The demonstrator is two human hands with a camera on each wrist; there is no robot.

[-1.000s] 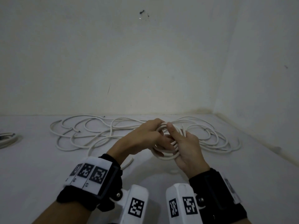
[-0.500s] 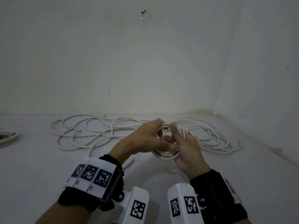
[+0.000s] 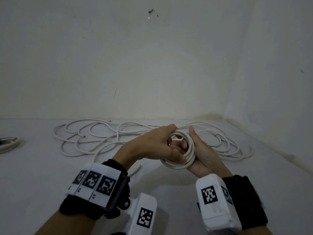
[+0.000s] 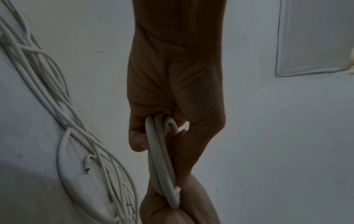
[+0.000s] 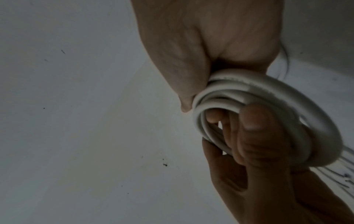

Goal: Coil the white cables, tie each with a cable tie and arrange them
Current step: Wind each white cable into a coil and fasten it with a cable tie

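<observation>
A: The coil (image 3: pixel 180 150) looks rounder than a second ago. The turns lay bunched between the hands then; now they sit as one neat ring with a clear hole in the middle.

B: And it's held up off the floor (image 3: pixel 42 168), between both hands. The left hand (image 3: pixel 152 146) has its fingers curled over the top and hooked through the hole; the right hand (image 3: pixel 201 153) cups it from the far side, thumb up along the rim, gripping.

A: The right wrist view agrees: turns stacked tight against the palm, a thumb pressed across them (the edge of the ring is blurred there).

B: So I'd judge this cable nearly coiled, ready for a tie. I can't see a tie anywhere, though.

A: Plenty left to do. The loose cables (image 3: pixel 118 138) sprawl behind the hands, several cut ends showing, tangled over one another.

B: One tail (image 3: pixel 135 170) lies just under the left wrist. Whether it belongs to the coil, I can't tell.

A: Around that, pale floor running to a white wall (image 3: pixel 152 65), with a corner at the right.

B: And another bundle (image 3: pixel 8 145) at the far left edge, well apart.
</observation>
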